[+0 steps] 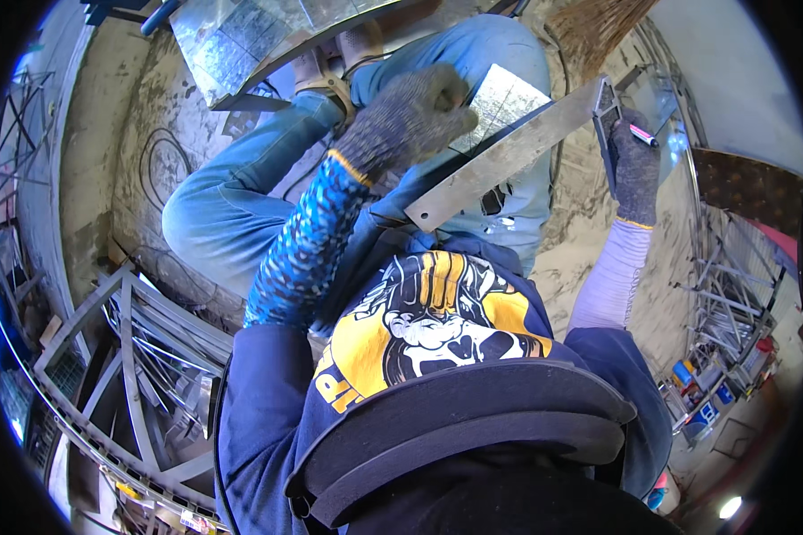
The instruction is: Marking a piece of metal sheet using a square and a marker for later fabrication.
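My right hand (635,174), in a dark grey glove, is closed around the dark frame-like stock of a metal try square (509,152). A pink and white marker (641,135) sticks out from the same hand. The square's long steel blade reaches left across my lap, with a hole at its far end. Behind the blade, a shiny piece of sheet metal (501,100) with thin drawn lines rests on my thigh. My gloved left hand (408,118) is closed with curled fingers at the sheet's left edge; whatever it holds is hidden.
A lined metal sheet (250,49) lies on a raised surface ahead of my feet. Welded metal frames and bars (143,357) stand at left. Cables (163,156) lie on the dusty floor. A straw broom (602,31) is at far right, and metal racks (732,285) stand further right.
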Motion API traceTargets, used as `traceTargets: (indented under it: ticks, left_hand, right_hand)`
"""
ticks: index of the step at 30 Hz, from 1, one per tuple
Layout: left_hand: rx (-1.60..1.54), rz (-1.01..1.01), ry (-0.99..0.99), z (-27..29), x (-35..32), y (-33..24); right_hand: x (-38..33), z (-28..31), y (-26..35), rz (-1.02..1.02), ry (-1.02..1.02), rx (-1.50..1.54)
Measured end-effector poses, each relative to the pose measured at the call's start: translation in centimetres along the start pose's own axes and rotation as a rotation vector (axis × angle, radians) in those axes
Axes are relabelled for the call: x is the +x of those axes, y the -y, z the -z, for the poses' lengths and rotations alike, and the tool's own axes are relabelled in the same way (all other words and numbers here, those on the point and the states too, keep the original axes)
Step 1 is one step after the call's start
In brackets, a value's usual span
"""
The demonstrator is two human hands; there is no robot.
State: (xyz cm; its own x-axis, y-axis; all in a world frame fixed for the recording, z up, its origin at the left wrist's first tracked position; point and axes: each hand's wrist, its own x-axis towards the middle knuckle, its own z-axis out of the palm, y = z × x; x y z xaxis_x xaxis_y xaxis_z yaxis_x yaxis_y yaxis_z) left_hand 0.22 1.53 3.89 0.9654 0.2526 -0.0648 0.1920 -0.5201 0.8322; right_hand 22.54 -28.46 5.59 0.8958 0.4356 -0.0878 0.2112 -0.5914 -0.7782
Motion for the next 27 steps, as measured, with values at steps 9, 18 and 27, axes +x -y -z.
traceTargets:
  ticks: [9,18,27]
  left_hand:
    - [-0.542,0.009,0.136,-0.1,-1.6,1.9]
    - [-0.196,0.027,-0.095,1.1,4.0,-2.3]
    - [-0.597,0.025,-0.339,-1.1,3.2,0.4]
  right_hand:
    - [-0.5,-3.1,4.8,0.06,0.021,-0.066]
    - [-0.4,-1.7,5.0,0.129,0.092,-0.124]
    - [-0.2,-2.4,4.2,0.099,0.073,0.061]
